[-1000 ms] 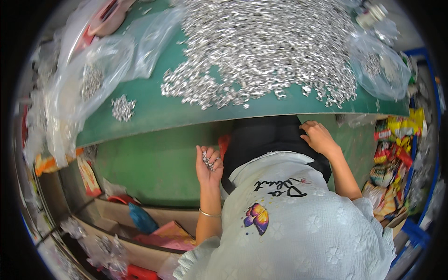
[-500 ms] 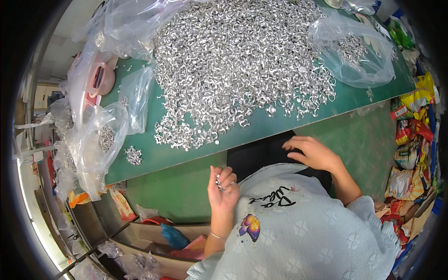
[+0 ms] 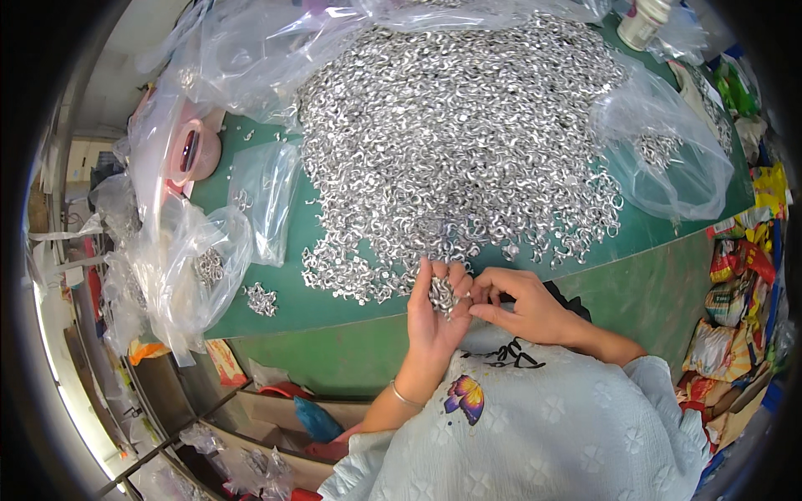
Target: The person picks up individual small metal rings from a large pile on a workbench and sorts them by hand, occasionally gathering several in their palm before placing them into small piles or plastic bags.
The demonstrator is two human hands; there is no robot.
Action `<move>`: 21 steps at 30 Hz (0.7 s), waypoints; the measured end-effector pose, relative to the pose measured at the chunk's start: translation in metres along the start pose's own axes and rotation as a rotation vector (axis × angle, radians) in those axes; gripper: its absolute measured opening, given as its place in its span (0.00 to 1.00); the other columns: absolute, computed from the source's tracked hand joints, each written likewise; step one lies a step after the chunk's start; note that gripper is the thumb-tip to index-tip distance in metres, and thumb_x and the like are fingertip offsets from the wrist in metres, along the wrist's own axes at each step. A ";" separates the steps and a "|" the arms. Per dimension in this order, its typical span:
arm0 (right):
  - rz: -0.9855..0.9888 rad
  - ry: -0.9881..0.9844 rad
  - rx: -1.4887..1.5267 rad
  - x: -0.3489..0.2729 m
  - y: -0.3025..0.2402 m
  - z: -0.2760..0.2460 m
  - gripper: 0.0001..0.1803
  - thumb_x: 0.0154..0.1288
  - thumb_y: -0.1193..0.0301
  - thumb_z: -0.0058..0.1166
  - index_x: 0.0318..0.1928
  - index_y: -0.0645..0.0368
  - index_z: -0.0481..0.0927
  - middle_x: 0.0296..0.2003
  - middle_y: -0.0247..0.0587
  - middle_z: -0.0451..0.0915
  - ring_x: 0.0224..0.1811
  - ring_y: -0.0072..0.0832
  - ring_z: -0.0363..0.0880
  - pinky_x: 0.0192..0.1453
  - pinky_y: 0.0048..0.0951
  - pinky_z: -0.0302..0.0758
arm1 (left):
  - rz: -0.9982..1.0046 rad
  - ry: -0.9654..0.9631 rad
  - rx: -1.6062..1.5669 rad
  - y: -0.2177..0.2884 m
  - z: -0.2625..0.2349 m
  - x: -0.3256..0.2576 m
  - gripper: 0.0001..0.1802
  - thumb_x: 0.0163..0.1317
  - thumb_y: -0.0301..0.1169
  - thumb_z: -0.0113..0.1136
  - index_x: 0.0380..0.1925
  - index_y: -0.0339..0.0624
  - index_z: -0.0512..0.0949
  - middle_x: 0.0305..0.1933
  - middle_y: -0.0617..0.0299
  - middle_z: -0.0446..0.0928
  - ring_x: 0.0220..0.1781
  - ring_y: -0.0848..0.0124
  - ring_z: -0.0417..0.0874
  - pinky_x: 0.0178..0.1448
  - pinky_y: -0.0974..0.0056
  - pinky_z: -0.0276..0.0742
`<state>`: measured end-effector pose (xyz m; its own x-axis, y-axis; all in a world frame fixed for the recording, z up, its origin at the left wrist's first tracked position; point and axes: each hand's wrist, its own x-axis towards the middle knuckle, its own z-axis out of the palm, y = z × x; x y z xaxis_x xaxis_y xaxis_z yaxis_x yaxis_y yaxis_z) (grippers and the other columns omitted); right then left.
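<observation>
A broad pile of small curved silver metal pieces (image 3: 459,142) covers the middle of the green table (image 3: 376,321). Just off its near edge, my left hand (image 3: 428,327) is turned palm up with curled fingers, cupping a clump of these metal pieces (image 3: 443,296). My right hand (image 3: 530,307) is beside it on the right, its fingertips bent in against the left hand's fingers. What the right fingertips pinch, if anything, is too small to make out. A separate little heap of metal pieces (image 3: 261,301) lies on the table to the left.
Clear plastic bags (image 3: 192,259) with some pieces inside lie at left, near a pink cup (image 3: 197,152). Another clear bag (image 3: 681,171) holds pieces at right. A white bottle (image 3: 642,25) stands at the far right. Colourful packets (image 3: 723,334) are stacked beyond the table's right edge.
Both hands have come together at the table's near edge; before, they were apart. More metal pieces now show in the left hand. The right hand has closed its fingers beside it.
</observation>
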<state>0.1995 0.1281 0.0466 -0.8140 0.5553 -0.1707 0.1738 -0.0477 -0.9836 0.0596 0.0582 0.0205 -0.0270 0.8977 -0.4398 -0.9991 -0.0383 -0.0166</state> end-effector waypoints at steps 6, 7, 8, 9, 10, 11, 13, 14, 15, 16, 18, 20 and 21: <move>-0.309 0.007 -0.287 0.029 -0.002 0.000 0.19 0.54 0.75 0.56 0.48 0.64 0.71 0.44 0.43 0.68 0.46 0.40 0.68 0.51 0.34 0.67 | -0.023 -0.004 -0.142 0.022 0.003 0.021 0.15 0.67 0.42 0.42 0.29 0.46 0.70 0.33 0.60 0.71 0.41 0.69 0.74 0.29 0.71 0.78; -0.324 0.015 -0.316 0.032 -0.003 0.000 0.20 0.53 0.75 0.56 0.48 0.64 0.71 0.44 0.44 0.68 0.46 0.40 0.68 0.51 0.34 0.67 | -0.019 -0.007 -0.140 0.026 0.002 0.023 0.15 0.67 0.42 0.43 0.29 0.46 0.71 0.35 0.60 0.73 0.43 0.67 0.76 0.32 0.70 0.80; -0.339 0.023 -0.344 0.036 -0.006 -0.001 0.21 0.53 0.75 0.56 0.49 0.64 0.71 0.45 0.44 0.68 0.47 0.40 0.68 0.51 0.35 0.67 | -0.030 0.012 -0.151 0.029 -0.002 0.025 0.14 0.66 0.41 0.43 0.30 0.45 0.72 0.39 0.62 0.73 0.46 0.68 0.75 0.34 0.67 0.81; -0.354 0.031 -0.372 0.039 -0.007 -0.001 0.21 0.53 0.75 0.57 0.49 0.64 0.71 0.46 0.45 0.68 0.47 0.40 0.68 0.51 0.35 0.67 | -0.030 0.018 -0.155 0.031 0.000 0.025 0.14 0.66 0.42 0.43 0.31 0.45 0.73 0.40 0.62 0.74 0.47 0.68 0.75 0.35 0.65 0.81; -0.375 0.035 -0.375 0.042 -0.005 -0.003 0.21 0.53 0.78 0.55 0.50 0.65 0.71 0.48 0.45 0.68 0.48 0.39 0.68 0.51 0.34 0.66 | -0.032 0.022 -0.157 0.033 0.005 0.026 0.14 0.66 0.42 0.44 0.31 0.45 0.73 0.41 0.61 0.74 0.48 0.67 0.75 0.37 0.64 0.81; -0.354 0.074 -0.322 0.042 -0.003 -0.005 0.21 0.54 0.78 0.54 0.50 0.65 0.71 0.47 0.45 0.68 0.49 0.38 0.68 0.52 0.34 0.66 | -0.034 0.025 -0.160 0.034 0.008 0.026 0.14 0.66 0.42 0.44 0.32 0.46 0.73 0.42 0.60 0.75 0.50 0.66 0.74 0.39 0.63 0.81; -0.316 0.150 -0.212 0.041 -0.002 -0.005 0.20 0.54 0.79 0.52 0.50 0.65 0.71 0.47 0.45 0.69 0.49 0.35 0.68 0.53 0.33 0.66 | -0.038 -0.039 -0.145 0.035 0.002 0.029 0.15 0.67 0.42 0.42 0.33 0.45 0.73 0.44 0.57 0.76 0.53 0.63 0.74 0.45 0.60 0.80; -0.271 0.291 -0.050 0.041 0.003 0.001 0.19 0.56 0.80 0.49 0.50 0.66 0.71 0.47 0.45 0.71 0.49 0.32 0.69 0.54 0.31 0.64 | -0.038 -0.061 -0.121 0.034 0.001 0.031 0.16 0.67 0.42 0.41 0.34 0.44 0.73 0.45 0.56 0.75 0.53 0.62 0.74 0.47 0.61 0.79; -0.292 0.390 0.112 0.046 0.006 0.006 0.17 0.63 0.74 0.46 0.52 0.66 0.69 0.48 0.46 0.71 0.52 0.32 0.68 0.57 0.32 0.63 | -0.038 -0.082 -0.097 0.033 0.001 0.032 0.17 0.67 0.43 0.39 0.35 0.43 0.73 0.46 0.54 0.75 0.54 0.61 0.74 0.49 0.61 0.78; -0.289 0.430 0.276 0.054 0.009 0.010 0.18 0.66 0.69 0.41 0.53 0.66 0.67 0.50 0.46 0.70 0.54 0.32 0.67 0.58 0.33 0.62 | -0.032 -0.153 -0.081 0.030 0.002 0.035 0.17 0.68 0.42 0.39 0.41 0.42 0.72 0.50 0.53 0.73 0.55 0.60 0.73 0.57 0.60 0.73; -0.253 0.468 0.542 0.069 0.008 0.021 0.22 0.70 0.64 0.34 0.56 0.66 0.63 0.53 0.47 0.68 0.56 0.32 0.65 0.60 0.33 0.61 | 0.181 -0.114 0.193 0.018 0.018 0.039 0.19 0.67 0.42 0.40 0.44 0.39 0.72 0.52 0.53 0.72 0.57 0.61 0.71 0.59 0.59 0.71; -0.202 0.451 0.765 0.085 0.005 0.031 0.25 0.72 0.60 0.27 0.58 0.66 0.61 0.54 0.48 0.67 0.57 0.32 0.64 0.61 0.34 0.62 | 0.397 -0.138 0.482 0.009 0.022 0.043 0.21 0.67 0.40 0.41 0.49 0.34 0.70 0.55 0.53 0.70 0.58 0.63 0.70 0.65 0.61 0.62; -0.172 0.496 0.747 0.087 0.003 0.032 0.25 0.72 0.60 0.26 0.59 0.66 0.60 0.54 0.48 0.67 0.57 0.32 0.65 0.62 0.34 0.61 | 0.493 -0.118 0.683 0.005 0.023 0.044 0.21 0.67 0.39 0.41 0.49 0.34 0.70 0.55 0.53 0.70 0.58 0.63 0.69 0.64 0.61 0.61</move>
<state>0.1117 0.1493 0.0272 -0.4335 0.8896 -0.1441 -0.4724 -0.3605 -0.8043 0.0531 0.1077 0.0220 -0.4298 0.8891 -0.1575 -0.6709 -0.1977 0.7147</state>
